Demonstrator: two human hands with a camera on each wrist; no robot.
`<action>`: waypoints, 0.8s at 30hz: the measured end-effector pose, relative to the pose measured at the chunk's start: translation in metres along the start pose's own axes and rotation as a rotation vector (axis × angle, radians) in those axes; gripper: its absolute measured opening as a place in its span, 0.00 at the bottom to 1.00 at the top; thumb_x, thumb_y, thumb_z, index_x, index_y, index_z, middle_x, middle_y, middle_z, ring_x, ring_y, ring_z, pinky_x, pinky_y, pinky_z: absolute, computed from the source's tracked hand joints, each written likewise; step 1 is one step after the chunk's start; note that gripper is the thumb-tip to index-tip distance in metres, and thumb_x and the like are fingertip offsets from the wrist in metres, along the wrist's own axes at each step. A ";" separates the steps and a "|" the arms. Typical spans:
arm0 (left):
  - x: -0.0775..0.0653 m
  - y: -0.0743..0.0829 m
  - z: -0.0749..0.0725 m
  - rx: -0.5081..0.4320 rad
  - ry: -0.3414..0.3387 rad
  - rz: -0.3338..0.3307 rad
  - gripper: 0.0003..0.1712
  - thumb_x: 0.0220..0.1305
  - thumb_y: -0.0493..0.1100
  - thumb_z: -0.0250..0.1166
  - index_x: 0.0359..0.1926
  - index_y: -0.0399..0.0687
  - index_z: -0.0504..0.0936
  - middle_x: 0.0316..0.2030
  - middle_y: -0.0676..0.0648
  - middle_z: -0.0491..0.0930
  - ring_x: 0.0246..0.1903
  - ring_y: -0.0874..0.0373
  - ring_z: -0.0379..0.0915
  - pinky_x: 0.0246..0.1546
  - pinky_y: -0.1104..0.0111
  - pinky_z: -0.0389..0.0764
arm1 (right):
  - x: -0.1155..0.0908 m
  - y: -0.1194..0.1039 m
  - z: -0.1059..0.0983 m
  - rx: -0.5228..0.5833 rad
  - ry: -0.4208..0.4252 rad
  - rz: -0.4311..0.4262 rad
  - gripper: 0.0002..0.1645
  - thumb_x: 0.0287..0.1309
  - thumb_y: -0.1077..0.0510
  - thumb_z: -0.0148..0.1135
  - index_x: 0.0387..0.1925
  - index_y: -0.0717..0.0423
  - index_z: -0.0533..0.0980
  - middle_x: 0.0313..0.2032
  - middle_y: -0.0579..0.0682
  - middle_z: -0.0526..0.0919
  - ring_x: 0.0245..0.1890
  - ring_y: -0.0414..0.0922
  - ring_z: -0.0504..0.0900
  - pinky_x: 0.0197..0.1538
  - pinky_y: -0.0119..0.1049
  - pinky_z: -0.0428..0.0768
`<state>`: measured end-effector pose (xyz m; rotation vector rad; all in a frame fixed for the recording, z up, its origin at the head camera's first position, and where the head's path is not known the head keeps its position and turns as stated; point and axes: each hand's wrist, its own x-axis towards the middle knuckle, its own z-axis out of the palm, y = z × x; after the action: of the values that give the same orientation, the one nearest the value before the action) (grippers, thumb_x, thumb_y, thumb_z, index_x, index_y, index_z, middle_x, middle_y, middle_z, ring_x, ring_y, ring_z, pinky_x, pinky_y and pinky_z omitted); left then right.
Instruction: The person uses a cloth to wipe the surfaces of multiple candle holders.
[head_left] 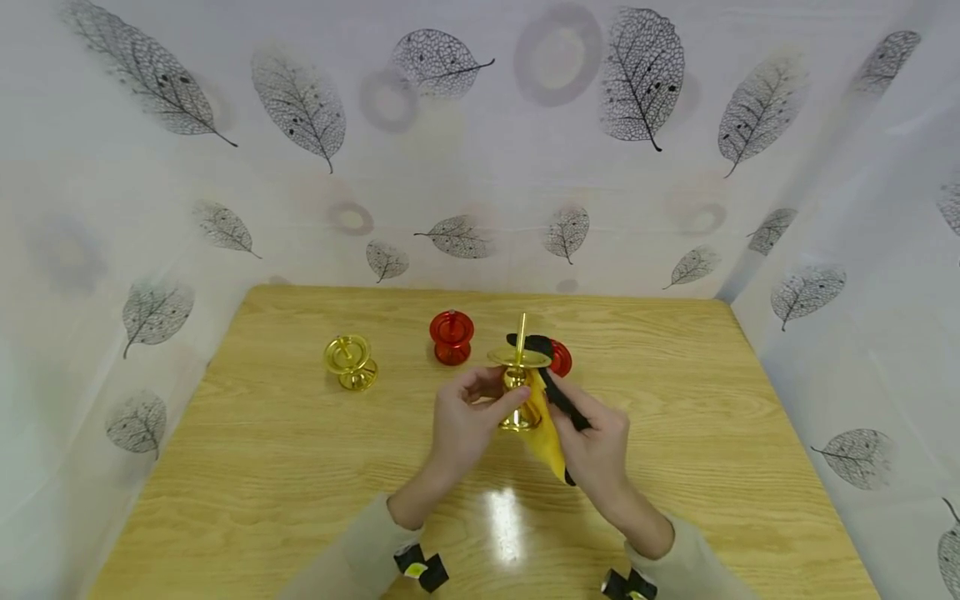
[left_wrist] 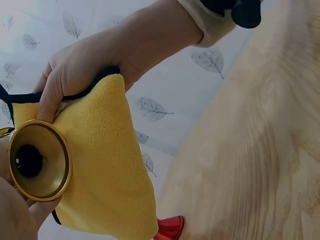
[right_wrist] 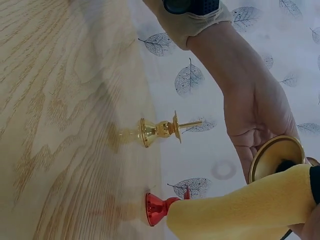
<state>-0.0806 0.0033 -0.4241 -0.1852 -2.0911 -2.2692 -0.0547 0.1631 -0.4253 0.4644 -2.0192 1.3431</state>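
My left hand [head_left: 461,421] grips a shiny gold candle holder [head_left: 517,418] by its stem, upright above the table, its spike pointing up from a wide dish. The hollow underside of its foot shows in the left wrist view. In my right hand [head_left: 598,454] is a yellow cloth [left_wrist: 110,170] with a black edge, pinched between thumb and fingers. The cloth lies against the right side of the holder's stem and foot and hangs below it. Part of the right hand's fingers is hidden behind the cloth.
A second gold candle holder [head_left: 352,360] stands at the left on the wooden table [head_left: 300,467]. One red candle holder [head_left: 452,337] stands at the back middle. Another red one [head_left: 561,358] is partly hidden behind the cloth. A leaf-patterned white curtain [head_left: 480,175] surrounds the table's far sides.
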 end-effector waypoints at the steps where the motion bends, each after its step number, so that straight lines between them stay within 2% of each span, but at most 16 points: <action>1: 0.001 -0.001 0.000 0.009 0.003 -0.002 0.17 0.47 0.41 0.78 0.38 0.40 0.85 0.35 0.39 0.84 0.34 0.59 0.81 0.35 0.69 0.86 | 0.000 -0.001 0.000 -0.012 0.000 -0.013 0.24 0.47 0.80 0.62 0.48 0.65 0.82 0.39 0.64 0.87 0.35 0.33 0.86 0.39 0.20 0.82; 5: 0.006 -0.005 0.000 0.031 0.006 0.006 0.17 0.48 0.42 0.77 0.39 0.41 0.84 0.36 0.40 0.84 0.34 0.59 0.81 0.35 0.69 0.86 | 0.001 -0.004 -0.002 -0.068 -0.003 -0.067 0.26 0.45 0.81 0.62 0.48 0.63 0.82 0.38 0.62 0.88 0.32 0.36 0.86 0.36 0.18 0.81; 11: 0.002 -0.002 0.002 0.021 -0.014 0.037 0.16 0.48 0.39 0.77 0.38 0.40 0.84 0.35 0.39 0.85 0.32 0.60 0.82 0.33 0.67 0.86 | 0.004 -0.003 -0.003 -0.148 -0.003 -0.094 0.25 0.45 0.79 0.62 0.46 0.62 0.83 0.36 0.60 0.88 0.36 0.42 0.88 0.38 0.19 0.81; 18: -0.004 0.006 0.003 0.006 -0.036 0.018 0.17 0.50 0.43 0.76 0.40 0.42 0.84 0.36 0.40 0.86 0.34 0.57 0.83 0.34 0.67 0.86 | 0.004 0.002 -0.004 -0.063 -0.003 -0.028 0.24 0.44 0.81 0.62 0.45 0.64 0.83 0.37 0.62 0.88 0.42 0.35 0.85 0.41 0.22 0.82; 21: -0.004 0.005 0.003 0.015 -0.029 0.003 0.17 0.50 0.45 0.77 0.39 0.43 0.84 0.37 0.41 0.86 0.34 0.56 0.83 0.34 0.67 0.86 | 0.003 0.002 -0.004 -0.038 -0.004 -0.016 0.24 0.44 0.81 0.62 0.44 0.65 0.83 0.38 0.63 0.88 0.43 0.36 0.85 0.42 0.24 0.82; 24: -0.001 0.002 0.002 0.029 -0.015 -0.013 0.18 0.49 0.46 0.77 0.39 0.43 0.85 0.37 0.42 0.86 0.34 0.57 0.83 0.35 0.68 0.86 | 0.002 0.002 -0.005 -0.025 0.001 -0.026 0.23 0.44 0.81 0.62 0.44 0.65 0.83 0.37 0.63 0.88 0.33 0.35 0.87 0.36 0.21 0.82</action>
<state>-0.0791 0.0052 -0.4218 -0.1887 -2.1369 -2.2505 -0.0556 0.1684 -0.4237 0.4762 -2.0202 1.3006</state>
